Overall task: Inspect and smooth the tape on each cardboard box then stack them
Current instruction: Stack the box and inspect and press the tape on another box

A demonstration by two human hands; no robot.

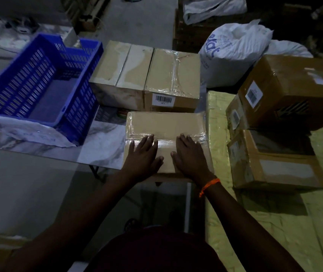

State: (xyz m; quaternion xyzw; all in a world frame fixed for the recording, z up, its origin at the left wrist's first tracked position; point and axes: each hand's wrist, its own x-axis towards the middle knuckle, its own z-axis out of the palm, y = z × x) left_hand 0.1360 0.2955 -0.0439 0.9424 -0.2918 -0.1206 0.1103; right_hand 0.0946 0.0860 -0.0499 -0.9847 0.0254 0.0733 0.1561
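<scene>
Box long axis left-right, tape band crosswise; left hand, right hand flat, pressing tape.

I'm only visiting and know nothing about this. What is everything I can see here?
taped box: one, brown, front of the table, under both hands
boxes behind it: two, tan, side by side; the right one has a barcode label
stacked boxes: three, brown, on the yellow cover at right
crate: one, blue, slotted, left end of the table
table: one, marbled white and grey top
yellow cover: one, right side
sacks: at least two, white, beyond the boxes
wristband: one, orange, right wrist
left hand: flat on the taped box, fingers straight
right hand: flat on the taped box, fingers straight
</scene>
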